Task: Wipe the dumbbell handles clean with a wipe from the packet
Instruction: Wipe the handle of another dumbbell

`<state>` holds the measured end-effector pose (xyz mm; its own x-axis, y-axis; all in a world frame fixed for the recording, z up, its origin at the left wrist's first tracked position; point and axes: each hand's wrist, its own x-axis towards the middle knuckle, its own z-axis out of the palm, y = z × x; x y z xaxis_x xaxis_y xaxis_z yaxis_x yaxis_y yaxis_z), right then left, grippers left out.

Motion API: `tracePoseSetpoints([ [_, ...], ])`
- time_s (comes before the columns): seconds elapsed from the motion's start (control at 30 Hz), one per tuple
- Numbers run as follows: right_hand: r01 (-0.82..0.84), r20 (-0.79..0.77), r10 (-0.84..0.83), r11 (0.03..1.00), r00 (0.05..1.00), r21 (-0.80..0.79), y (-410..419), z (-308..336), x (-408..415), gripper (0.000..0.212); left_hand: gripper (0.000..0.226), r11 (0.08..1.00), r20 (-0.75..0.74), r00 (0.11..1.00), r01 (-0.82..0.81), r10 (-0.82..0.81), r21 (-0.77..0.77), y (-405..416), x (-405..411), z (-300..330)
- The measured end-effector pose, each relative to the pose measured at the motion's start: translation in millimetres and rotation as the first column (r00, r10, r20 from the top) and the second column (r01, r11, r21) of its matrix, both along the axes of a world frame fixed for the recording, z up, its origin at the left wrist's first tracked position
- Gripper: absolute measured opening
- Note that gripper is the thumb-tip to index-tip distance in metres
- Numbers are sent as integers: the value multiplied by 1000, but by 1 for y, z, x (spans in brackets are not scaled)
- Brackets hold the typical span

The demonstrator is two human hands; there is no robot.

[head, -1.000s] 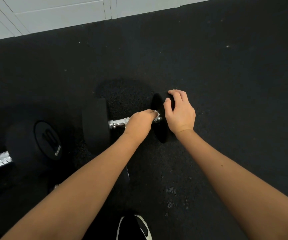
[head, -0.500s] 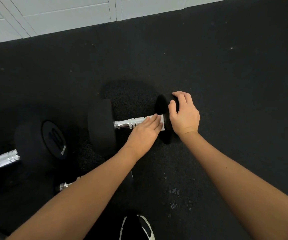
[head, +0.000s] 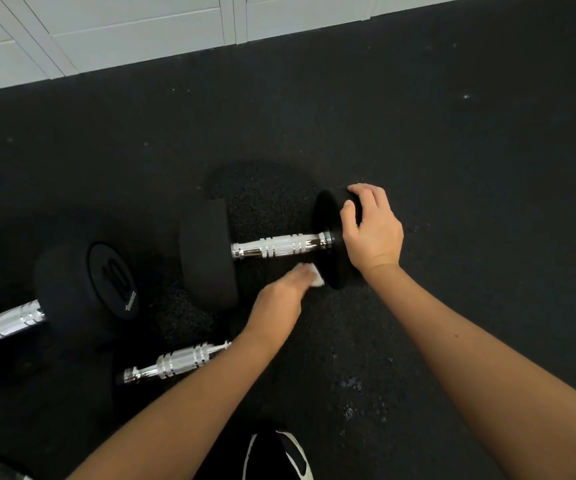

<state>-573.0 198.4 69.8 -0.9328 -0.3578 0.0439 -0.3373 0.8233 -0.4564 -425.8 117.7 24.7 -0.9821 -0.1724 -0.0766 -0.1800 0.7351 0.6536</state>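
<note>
The dumbbell (head: 210, 251) lies on the black floor (head: 452, 168). The right hand (head: 373, 230) is curled over its right-end weight (head: 331, 244), gripping it. The left hand (head: 279, 296) sits just below the chrome handle (head: 279, 247), apart from it, pinching a white wipe (head: 317, 277) in its fingertips. Left of the left hand lie 2 more dumbbells, a big one (head: 82, 289) and a nearer one (head: 175, 362). A shoe (head: 279, 455) shows below both arms.
</note>
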Motion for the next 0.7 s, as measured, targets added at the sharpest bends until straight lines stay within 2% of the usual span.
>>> tracePoseSetpoints([
  [0.03,7,1,-7,1000,1000,1,0,0,-1,41,37,924,105,944,-328,313,197,8,-6,9],
  [0.07,17,7,-17,1000,1000,3,-1,1,-1,40,33,681,322,768,-640,553,357,13,-15,18],
  [0.1,23,14,-23,1000,1000,5,-2,1,-2,38,31,318,570,530,-843,628,434,17,-26,26],
  [0.13,28,17,-28,1000,999,4,-2,0,-2,37,32,-7,742,387,-884,548,467,19,-36,36],
  [0.17,32,15,-33,999,999,1,-3,1,-2,37,34,-232,831,347,-849,434,476,19,-43,43],
  [0.2,38,10,-38,999,999,-2,-3,0,-2,38,36,-346,878,320,-828,355,442,20,-53,46],
  [0.23,41,7,-41,999,999,-4,-3,0,-2,39,36,-308,865,380,-823,328,478,20,-58,45],
  [0.27,43,7,-43,999,999,-4,-4,0,-2,40,35,-253,866,397,-843,304,475,20,-63,45],
  [0.3,44,7,-44,999,999,-2,-3,0,-1,41,34,-207,874,352,-878,336,433,18,-66,49],
  [0.33,46,8,-46,999,999,-1,-3,0,-1,41,33,-88,850,341,-910,402,406,17,-70,52],
  [0.37,47,8,-47,999,999,-2,-3,0,-1,41,32,-29,830,356,-913,430,406,18,-72,52],
  [0.4,48,8,-48,999,999,-5,-2,0,-1,41,31,-110,818,341,-894,463,434,19,-73,53],
  [0.43,47,8,-47,999,999,-5,-2,0,-1,41,28,-360,858,258,-825,444,435,18,-72,54],
  [0.47,44,8,-44,999,999,-2,-3,-1,-1,41,26,-635,920,194,-675,341,377,17,-75,57],
  [0.5,40,10,-40,999,999,4,-3,-1,-2,40,25,-799,934,237,-487,267,352,20,-76,61],
  [0.53,35,11,-36,999,999,7,-3,-1,-2,40,25,-844,925,240,-389,295,370,20,-76,59],
  [0.6,30,9,-30,1000,1000,8,-3,-1,-3,38,27,-881,929,221,-312,297,356,23,-75,53],
  [0.67,44,11,-44,999,999,7,-3,-1,-4,39,22,-918,954,248,-313,167,242,18,-71,64],
  [0.7,53,15,-53,999,999,8,-4,0,-4,40,21,-891,981,122,-412,152,190,13,-73,70],
])
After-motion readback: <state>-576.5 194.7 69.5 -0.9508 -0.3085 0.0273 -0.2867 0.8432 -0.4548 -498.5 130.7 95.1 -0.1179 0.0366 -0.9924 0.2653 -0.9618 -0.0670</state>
